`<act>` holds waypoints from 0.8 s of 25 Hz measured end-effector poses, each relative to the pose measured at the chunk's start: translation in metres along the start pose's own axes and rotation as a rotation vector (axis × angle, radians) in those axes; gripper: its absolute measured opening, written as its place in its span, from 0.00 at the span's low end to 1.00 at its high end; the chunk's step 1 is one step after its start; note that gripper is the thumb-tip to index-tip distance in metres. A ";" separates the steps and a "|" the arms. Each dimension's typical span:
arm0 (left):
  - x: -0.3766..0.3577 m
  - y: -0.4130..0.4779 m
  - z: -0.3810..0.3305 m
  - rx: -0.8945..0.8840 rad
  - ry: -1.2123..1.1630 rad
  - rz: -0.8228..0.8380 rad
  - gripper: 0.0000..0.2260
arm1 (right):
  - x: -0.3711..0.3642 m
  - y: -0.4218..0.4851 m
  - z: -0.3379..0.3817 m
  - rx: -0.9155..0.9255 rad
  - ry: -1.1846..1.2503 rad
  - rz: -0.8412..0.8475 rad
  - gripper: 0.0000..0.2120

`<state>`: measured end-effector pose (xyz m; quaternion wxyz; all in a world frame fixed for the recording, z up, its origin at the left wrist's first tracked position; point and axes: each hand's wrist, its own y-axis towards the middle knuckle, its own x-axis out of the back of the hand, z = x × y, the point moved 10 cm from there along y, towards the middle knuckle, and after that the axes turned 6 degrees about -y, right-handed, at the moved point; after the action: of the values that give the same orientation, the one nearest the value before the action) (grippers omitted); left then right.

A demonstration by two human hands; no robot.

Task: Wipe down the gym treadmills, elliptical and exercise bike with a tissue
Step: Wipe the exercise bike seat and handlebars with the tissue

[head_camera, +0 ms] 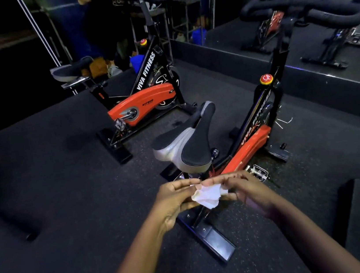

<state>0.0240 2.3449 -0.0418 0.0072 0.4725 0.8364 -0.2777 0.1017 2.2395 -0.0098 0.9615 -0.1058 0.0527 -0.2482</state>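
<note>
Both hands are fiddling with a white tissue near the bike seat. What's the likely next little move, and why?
Probably lift the tissue forward onto the saddle of the near bike. The left hand and right hand both pinch it, crumpled, just short of the saddle, touching no part of the bike, so the saddle looks the closest surface to wipe.

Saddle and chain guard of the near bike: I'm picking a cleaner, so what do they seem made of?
Saddle: probably padded vinyl or similar synthetic cover, matte black with silver-grey panels showing a faint sheen. Chain guard: likely moulded plastic, glossy orange-red, with smooth curved highlights. Look alone cannot confirm either.
</note>
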 end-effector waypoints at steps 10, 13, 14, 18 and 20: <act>0.037 0.011 -0.062 -0.456 0.113 -0.261 0.08 | 0.029 0.033 0.029 0.089 -0.073 -0.440 0.10; 0.073 0.033 -0.051 -0.390 0.032 -0.409 0.17 | 0.035 0.051 0.060 0.219 -0.479 -0.593 0.11; 0.077 0.043 -0.043 -0.343 0.018 -0.415 0.20 | 0.029 0.058 0.072 0.283 -0.623 -0.629 0.12; 0.084 0.060 -0.051 -0.351 0.110 -0.477 0.23 | -0.012 0.097 0.107 0.603 -0.969 -0.584 0.15; 0.082 0.064 -0.068 -0.419 0.155 -0.464 0.22 | -0.037 0.125 0.092 0.630 -1.175 -0.371 0.20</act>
<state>0.0464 2.4671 -0.0366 -0.0228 0.2773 0.9588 -0.0567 0.1414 2.3806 0.0532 0.7571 0.0545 -0.5707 -0.3134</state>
